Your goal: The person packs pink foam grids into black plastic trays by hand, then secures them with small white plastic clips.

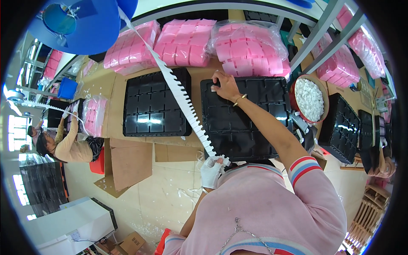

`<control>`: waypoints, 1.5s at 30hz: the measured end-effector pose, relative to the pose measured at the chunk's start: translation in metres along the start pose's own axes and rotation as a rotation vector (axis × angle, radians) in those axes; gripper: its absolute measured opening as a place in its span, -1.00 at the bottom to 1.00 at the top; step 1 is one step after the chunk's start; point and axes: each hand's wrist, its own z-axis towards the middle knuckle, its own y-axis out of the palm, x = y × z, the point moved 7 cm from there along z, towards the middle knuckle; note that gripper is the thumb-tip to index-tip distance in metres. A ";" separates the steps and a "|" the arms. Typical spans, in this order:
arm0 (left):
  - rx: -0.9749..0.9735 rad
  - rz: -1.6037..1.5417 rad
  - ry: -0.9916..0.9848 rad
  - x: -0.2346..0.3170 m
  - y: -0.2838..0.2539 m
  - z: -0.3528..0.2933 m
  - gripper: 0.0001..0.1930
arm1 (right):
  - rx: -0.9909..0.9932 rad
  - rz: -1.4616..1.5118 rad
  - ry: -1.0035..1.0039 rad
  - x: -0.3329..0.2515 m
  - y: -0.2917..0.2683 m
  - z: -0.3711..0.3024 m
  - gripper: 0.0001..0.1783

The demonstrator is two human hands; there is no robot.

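Note:
My left hand point(211, 173), in a white glove, is closed on the lower end of a long white toothed strip point(182, 102) close to my body. The strip runs up and left to a big blue reel point(91, 29). Over the far left corner of a black compartmented tray point(229, 131), my bare right hand point(226, 87) pinches a small white piece point(213, 88) between its fingertips. A second black tray point(144, 102) lies left of it, partly crossed by the strip.
Right of the tray stands a round tub point(293, 94) heaped with small white pieces point(309, 100). Bagged pink blocks point(185, 42) line the back of the cardboard-covered table point(112, 114). Grey metal posts point(321, 36) rise at back right. A co-worker point(70, 144) works at far left.

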 end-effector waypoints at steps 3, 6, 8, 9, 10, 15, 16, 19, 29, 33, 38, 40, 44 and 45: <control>-0.062 -0.121 -0.006 -0.004 0.001 0.005 -0.81 | 0.057 -0.038 -0.035 -0.001 -0.003 -0.002 -0.66; -0.004 -0.117 -0.015 -0.009 0.002 0.007 -0.78 | 0.085 0.209 -0.032 0.006 -0.015 -0.009 -0.71; 0.035 -0.158 0.046 0.000 0.000 0.006 -0.78 | 0.329 0.111 -0.280 -0.036 -0.036 -0.039 -0.74; 0.077 -0.200 0.093 0.004 -0.002 0.000 -0.77 | 0.179 0.195 -0.189 -0.045 -0.031 -0.054 -0.76; 0.112 -0.319 0.048 0.011 -0.001 -0.002 -0.70 | 0.030 0.274 -0.088 -0.056 -0.028 -0.076 -0.78; 0.111 -0.170 0.112 0.018 -0.013 0.006 -0.76 | -0.508 0.488 0.187 -0.119 -0.022 -0.188 -0.77; 0.090 -0.166 0.125 0.024 -0.010 0.006 -0.77 | -0.524 0.486 0.214 -0.121 -0.022 -0.198 -0.77; 0.062 -0.150 0.118 0.023 -0.009 0.006 -0.76 | -0.505 0.472 0.272 -0.121 -0.021 -0.213 -0.79; 0.102 0.038 0.064 0.016 -0.024 -0.011 -0.75 | -0.158 0.251 -0.018 -0.145 -0.030 -0.236 -0.90; 0.245 0.199 0.269 -0.042 -0.077 0.003 -0.73 | -0.168 0.057 -0.085 -0.137 -0.032 -0.219 -0.89; 0.293 0.297 0.146 -0.077 -0.117 -0.005 -0.84 | -0.315 -0.034 -0.167 -0.139 -0.012 -0.214 -0.93; 0.279 0.348 0.080 -0.076 -0.118 -0.014 -0.85 | -0.320 -0.133 -0.225 -0.141 -0.007 -0.212 -0.95; 0.269 0.291 0.052 -0.080 -0.112 -0.021 -0.86 | -0.294 -0.230 -0.278 -0.133 0.004 -0.209 -0.89; 0.223 0.252 0.049 -0.079 -0.106 -0.022 -0.86 | -0.284 -0.239 -0.294 -0.132 0.007 -0.209 -0.89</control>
